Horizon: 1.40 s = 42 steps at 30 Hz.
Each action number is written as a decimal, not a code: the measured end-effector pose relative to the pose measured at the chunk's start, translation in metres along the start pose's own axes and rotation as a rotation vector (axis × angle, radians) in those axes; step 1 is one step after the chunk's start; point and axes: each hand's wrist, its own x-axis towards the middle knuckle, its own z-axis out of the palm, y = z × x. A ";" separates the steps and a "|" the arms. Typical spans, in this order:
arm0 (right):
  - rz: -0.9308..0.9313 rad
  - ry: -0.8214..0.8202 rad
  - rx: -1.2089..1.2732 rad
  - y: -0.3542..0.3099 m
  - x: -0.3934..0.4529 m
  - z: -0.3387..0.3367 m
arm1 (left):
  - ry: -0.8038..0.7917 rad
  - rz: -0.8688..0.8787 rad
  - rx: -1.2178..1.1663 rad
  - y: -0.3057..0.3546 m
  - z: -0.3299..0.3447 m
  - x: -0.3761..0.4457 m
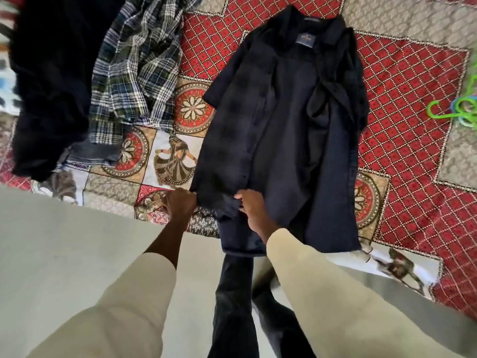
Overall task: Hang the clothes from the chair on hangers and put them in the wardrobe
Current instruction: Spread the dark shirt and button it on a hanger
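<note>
A dark navy shirt (286, 130) lies spread open on the patterned bedspread (402, 140), collar away from me, hem toward me. My left hand (180, 205) grips the hem's left corner. My right hand (251, 206) pinches the hem a little to the right, at the front placket. A plaid shirt (136, 65) lies crumpled at the upper left, beside a heap of black clothing (51, 81). Green plastic hangers (459, 109) lie at the right edge of the bed.
The bed's near edge runs under my forearms. My dark trouser legs (237, 306) and the pale floor (64, 254) show below. A folded piece of blue denim (90, 153) sits under the plaid shirt.
</note>
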 end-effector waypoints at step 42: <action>-0.312 0.455 -0.861 0.053 -0.049 -0.092 | 0.119 0.155 0.568 -0.044 -0.004 -0.056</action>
